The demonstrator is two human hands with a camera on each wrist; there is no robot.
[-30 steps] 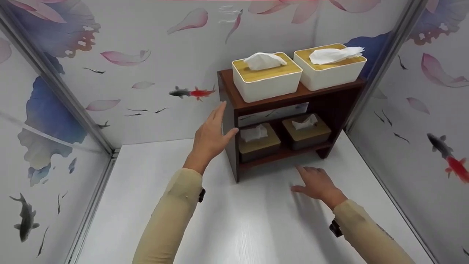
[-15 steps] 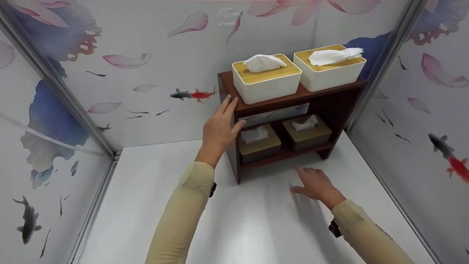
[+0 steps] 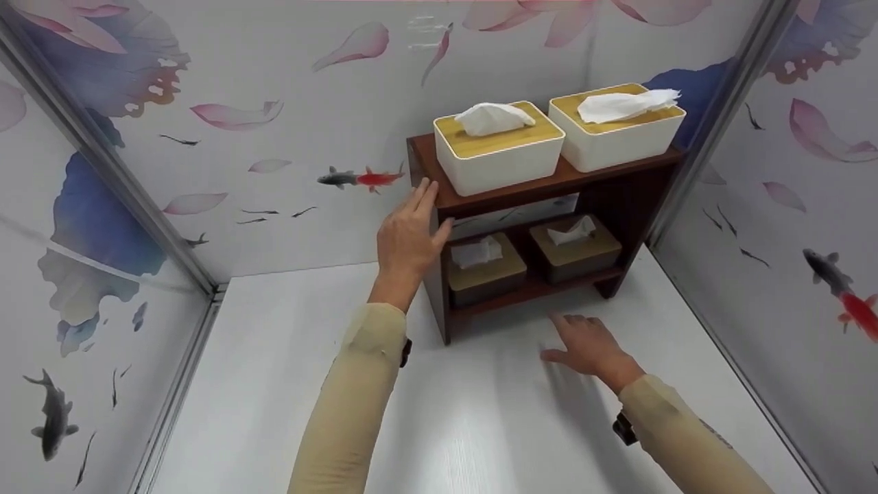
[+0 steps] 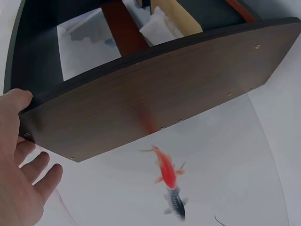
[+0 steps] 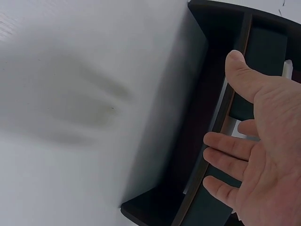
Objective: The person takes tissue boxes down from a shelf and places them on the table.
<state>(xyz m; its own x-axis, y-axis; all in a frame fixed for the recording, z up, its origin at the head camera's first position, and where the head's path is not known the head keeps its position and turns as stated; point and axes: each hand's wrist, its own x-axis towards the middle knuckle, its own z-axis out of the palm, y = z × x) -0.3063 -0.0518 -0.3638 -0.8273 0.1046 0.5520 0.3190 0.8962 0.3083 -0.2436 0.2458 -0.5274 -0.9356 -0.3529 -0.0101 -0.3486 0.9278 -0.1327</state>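
A small dark-red wooden shelf point(image 3: 638, 165) stands on the white floor. My left hand point(image 3: 406, 241) is at its upper left corner, fingers extended along the side and thumb apart. In the left wrist view the thumb point(image 4: 21, 99) overlaps the front edge of the brown side panel point(image 4: 150, 94). My right hand point(image 3: 584, 345) hovers in front of the shelf's lower right, holding nothing, fingers loosely extended. Two white tissue boxes point(image 3: 504, 168) with wooden lids sit on top, tissues sticking out. Two darker tissue boxes point(image 3: 576, 264) stand on the lower board.
White walls point(image 3: 274, 41) printed with petals and fish enclose the space on three sides. Metal posts point(image 3: 137, 171) run up the corners. The white floor point(image 3: 274, 343) spreads in front of and left of the shelf.
My left hand has moved right and up against the shelf's corner, then shifted slightly back. The right hand has barely moved. The shelf and tissue boxes look unmoved.
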